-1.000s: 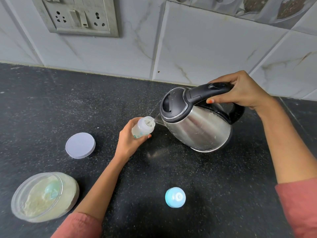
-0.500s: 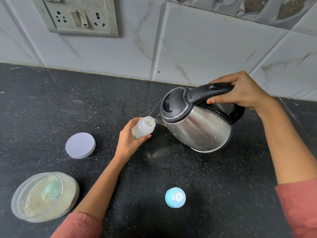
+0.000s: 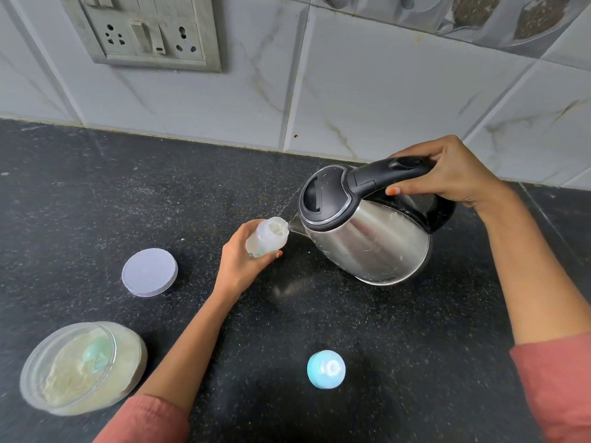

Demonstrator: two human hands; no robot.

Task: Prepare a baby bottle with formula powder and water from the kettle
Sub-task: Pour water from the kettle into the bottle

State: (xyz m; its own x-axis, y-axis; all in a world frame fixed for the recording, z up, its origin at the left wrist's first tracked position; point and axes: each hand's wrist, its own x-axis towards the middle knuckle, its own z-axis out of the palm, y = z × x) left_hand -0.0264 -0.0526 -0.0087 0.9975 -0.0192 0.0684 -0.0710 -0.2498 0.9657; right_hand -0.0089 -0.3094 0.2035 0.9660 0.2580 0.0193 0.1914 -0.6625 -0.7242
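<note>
Your right hand [image 3: 454, 174] grips the heavy steel kettle [image 3: 367, 238] by its black handle while your left hand's [image 3: 240, 266] fingers [image 3: 277, 254] wrap the light, slippery translucent plastic bottle [image 3: 267, 239] beside its spout.

Black speckled countertop [image 3: 367, 330] with powder tub [image 3: 83, 367], lid [image 3: 149, 272], blue cap [image 3: 326, 369].

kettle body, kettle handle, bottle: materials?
Kettle body: looks like polished stainless steel, mirror reflections and fine scratches. Kettle handle: apparently black plastic, dull sheen. Bottle: probably translucent plastic, milky, contents showing through.
</note>
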